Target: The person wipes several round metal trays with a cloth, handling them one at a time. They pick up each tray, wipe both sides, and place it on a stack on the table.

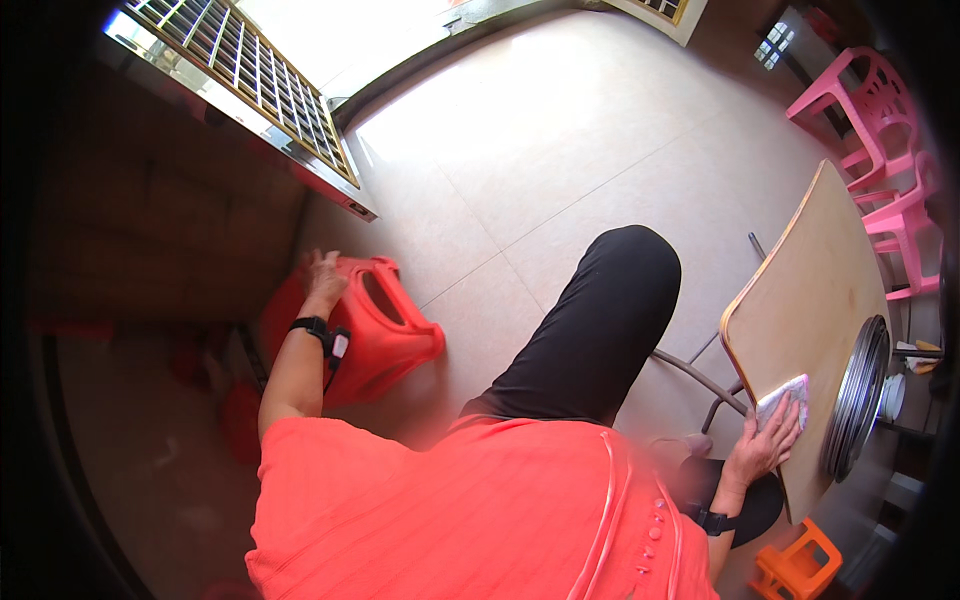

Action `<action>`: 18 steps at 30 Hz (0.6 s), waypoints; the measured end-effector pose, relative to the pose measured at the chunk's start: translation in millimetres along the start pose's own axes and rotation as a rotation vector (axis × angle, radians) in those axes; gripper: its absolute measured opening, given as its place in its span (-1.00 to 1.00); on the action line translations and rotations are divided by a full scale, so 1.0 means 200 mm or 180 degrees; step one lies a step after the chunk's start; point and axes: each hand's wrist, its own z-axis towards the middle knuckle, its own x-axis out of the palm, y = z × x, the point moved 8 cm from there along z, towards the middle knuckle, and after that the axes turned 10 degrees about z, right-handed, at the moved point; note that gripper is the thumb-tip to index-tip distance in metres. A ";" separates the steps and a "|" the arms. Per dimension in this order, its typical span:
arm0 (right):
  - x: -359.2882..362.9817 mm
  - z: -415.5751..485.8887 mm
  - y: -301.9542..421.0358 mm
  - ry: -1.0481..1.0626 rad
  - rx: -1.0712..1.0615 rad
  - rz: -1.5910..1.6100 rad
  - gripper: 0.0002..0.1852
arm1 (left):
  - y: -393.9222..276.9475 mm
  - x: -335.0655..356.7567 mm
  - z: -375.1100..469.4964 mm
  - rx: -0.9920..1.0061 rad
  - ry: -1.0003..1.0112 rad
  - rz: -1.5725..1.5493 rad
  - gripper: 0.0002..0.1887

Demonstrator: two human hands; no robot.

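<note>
My left hand (326,279) lies on the seat of a red plastic stool (382,345) with cut-out sides. Whether its fingers grip the edge or just rest there is unclear. Over on the right, my right hand (769,442) holds a folded white cloth (784,401) with a pink edge flat against a pale wooden tabletop (802,292), close to its rim. Beyond that hand, a stack-like round metal piece (855,397) with ridged sides sits on the same tabletop.
Grey metal table legs (697,375) stand beside my knee. A small orange plastic stool (799,562) is at lower right, and pink plastic chairs (877,127) line the right side. A door with a grille (255,75) stands at upper left, over a tiled floor (525,172).
</note>
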 end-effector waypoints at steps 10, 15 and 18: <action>-0.01 -0.01 0.00 0.0095 0.0045 -0.0060 -0.13 | 0.60 0.22 -0.27 -0.1381 -0.0016 0.0326 -0.50; -0.03 0.00 0.01 0.0109 0.0108 0.0002 -0.06 | 0.23 0.01 -0.30 -0.1317 0.0289 0.0218 -0.61; -0.03 0.01 0.01 0.0115 0.0083 0.0131 -0.06 | -0.18 -0.12 -0.14 -0.0450 0.0275 -0.0091 -0.59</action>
